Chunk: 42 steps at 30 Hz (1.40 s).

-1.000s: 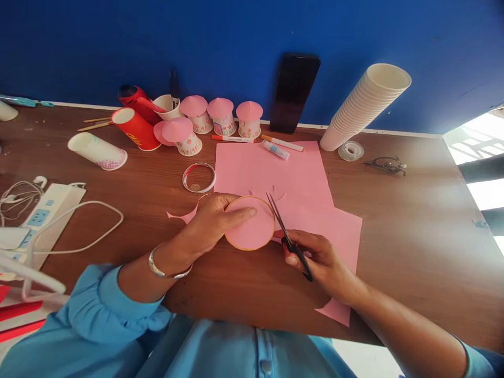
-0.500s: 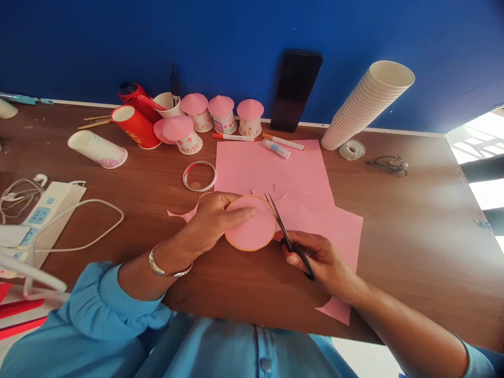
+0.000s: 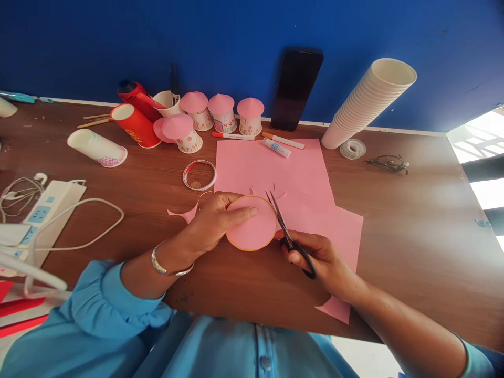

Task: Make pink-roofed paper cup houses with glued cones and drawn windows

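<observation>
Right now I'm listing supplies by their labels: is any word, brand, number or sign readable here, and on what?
No text reads with certainty.
Red cup: yellow lettering, not clear enough to read.
Small white tube: blue print, too small.
Red-and-white marker: dark print, too small.
Black marker: pale print, too blurred.
Middle pink-topped cup in the back row: drawn marks, perhaps letters; I cannot tell.
Pink disc and scissors: no lettering visible.
</observation>
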### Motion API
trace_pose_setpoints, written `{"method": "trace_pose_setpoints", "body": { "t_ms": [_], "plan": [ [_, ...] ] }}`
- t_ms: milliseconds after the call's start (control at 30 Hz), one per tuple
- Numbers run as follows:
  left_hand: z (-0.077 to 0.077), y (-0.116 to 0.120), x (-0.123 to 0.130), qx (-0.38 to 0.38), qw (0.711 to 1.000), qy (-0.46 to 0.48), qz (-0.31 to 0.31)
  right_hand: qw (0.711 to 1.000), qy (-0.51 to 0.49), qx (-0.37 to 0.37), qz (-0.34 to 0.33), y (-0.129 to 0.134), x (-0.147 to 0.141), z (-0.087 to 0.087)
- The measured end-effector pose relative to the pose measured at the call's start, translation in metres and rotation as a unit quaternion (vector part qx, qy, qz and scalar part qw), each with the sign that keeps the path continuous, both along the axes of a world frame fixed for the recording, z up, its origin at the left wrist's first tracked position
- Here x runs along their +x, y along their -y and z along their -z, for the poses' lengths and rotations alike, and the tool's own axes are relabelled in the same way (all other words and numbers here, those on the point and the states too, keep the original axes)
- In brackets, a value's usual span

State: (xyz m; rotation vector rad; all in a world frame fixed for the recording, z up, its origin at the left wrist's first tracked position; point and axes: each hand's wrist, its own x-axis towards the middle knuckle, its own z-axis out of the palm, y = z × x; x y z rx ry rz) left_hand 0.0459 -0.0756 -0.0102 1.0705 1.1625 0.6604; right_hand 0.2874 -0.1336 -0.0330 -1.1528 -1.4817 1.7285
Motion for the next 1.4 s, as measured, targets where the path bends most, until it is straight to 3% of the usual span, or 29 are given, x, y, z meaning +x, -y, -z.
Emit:
{"method": "trace_pose_setpoints", "body": {
  "t_ms": [600, 1100, 1400],
  "plan": [
    [-0.0016, 0.0000, 0.0014, 0.002, 0.998, 0.062, 0.009, 1.000, 0.011, 0.004, -0.009, -0.0007, 0.0000, 0.0037],
    [-0.0022, -0.0002, 0.0018, 0.000, 0.999, 0.035, 0.004, 1.000, 0.004, 0.001, -0.012, -0.0006, 0.0010, 0.0003],
    [-0.0066, 0.0001, 0.0014, -0.015, 1.000, 0.017, 0.020, 0.999, -0.004, -0.044, -0.026, 0.0013, 0.0026, 0.0017]
  ]
}}
